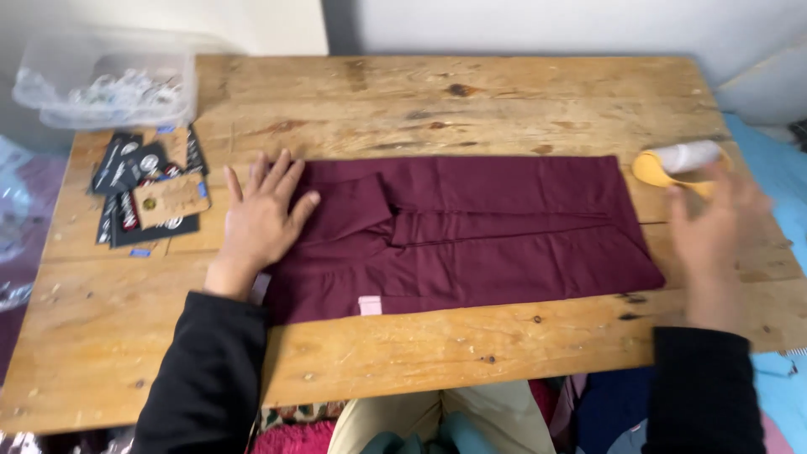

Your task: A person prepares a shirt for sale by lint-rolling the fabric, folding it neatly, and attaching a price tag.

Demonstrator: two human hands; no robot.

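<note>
Right now a folded maroon garment [471,240] lies flat across the middle of the wooden counter [504,101], its collar end toward the left and a small pale tag at its near edge. The person's left hand [261,214] rests palm down with fingers spread wide on the left end of the cloth, gripping nothing, only pressing it flat. The right hand [714,227] is blurred and hovers over the counter just past the right edge of the garment, fingers loosely open and apart from the cloth; it seems to hold nothing, though the blur makes that hard to tell for sure. Just beyond that hand, near the counter's right edge, sits a yellow dish [656,171] with a white roll [688,156] lying across it. On the far left, a heap of dark card tags [143,197] with a brown one on top lies near the left hand, and behind them stands a clear plastic tub [105,88] of small shiny pieces.
</note>
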